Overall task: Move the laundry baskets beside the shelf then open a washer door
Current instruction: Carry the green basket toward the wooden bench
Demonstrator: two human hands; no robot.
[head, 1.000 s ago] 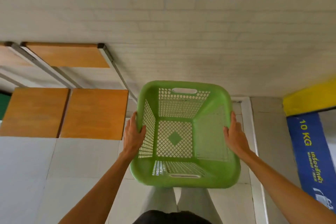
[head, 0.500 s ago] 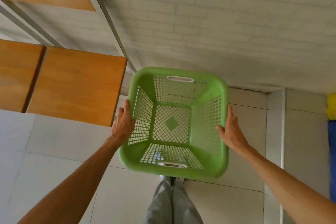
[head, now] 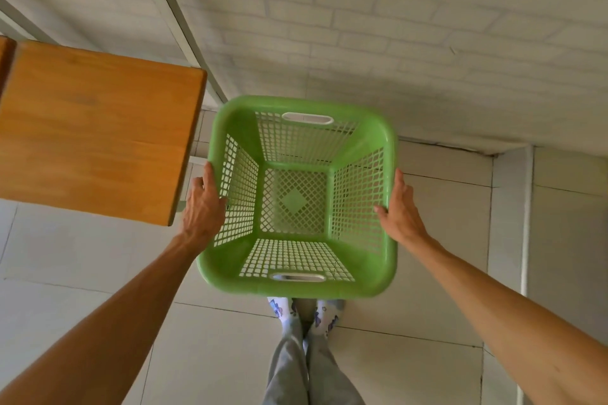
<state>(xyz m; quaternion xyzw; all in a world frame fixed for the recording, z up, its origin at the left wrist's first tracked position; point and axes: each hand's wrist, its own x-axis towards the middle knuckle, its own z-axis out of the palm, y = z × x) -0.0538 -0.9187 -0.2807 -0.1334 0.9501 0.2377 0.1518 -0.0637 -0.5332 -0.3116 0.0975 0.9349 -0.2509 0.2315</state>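
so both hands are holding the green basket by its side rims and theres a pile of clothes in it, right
Not quite. The left hand and right hand do hold the green basket by its side rims, but the head view shows it empty: its mesh bottom is bare.

No readable text, label, brand, number or sign in this moment.
The green laundry basket (head: 297, 286) has only plain plastic, with a lattice of holes and a solid diamond shape in the middle of its bottom, and no letters on it. The wooden shelf board (head: 95, 135), the white brick wall (head: 394, 26) and the pale floor tiles (head: 444, 240) carry no writing. The socks (head: 324, 317) of the person have a small coloured pattern, but it is too small to tell if it holds any letters.
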